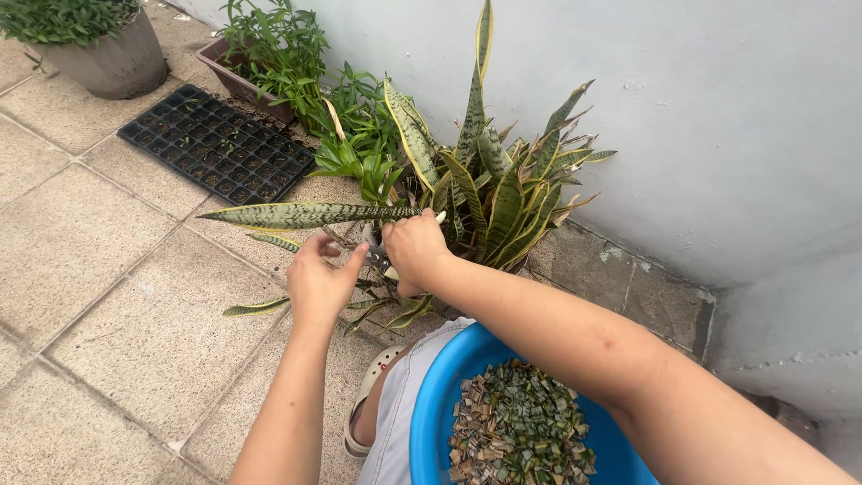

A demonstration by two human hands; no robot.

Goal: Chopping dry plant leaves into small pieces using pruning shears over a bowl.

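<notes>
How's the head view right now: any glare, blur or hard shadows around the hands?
Head view: soft, even daylight, no glare on the wall; both hands, left and right, and the snake plant look sharp; only faint shadows on the paving; slight wide-angle stretch near the edges.

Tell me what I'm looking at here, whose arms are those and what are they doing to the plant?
The camera sits on a person's head and looks down, so the arms are that person's own. The right hand grips pruning shears at the base of a snake plant. The left hand touches a long striped leaf that sticks out sideways. Near the knee is a blue tub full of small cut leaf pieces. On the tiled floor lie a black seed tray and more potted plants by the wall.
</notes>
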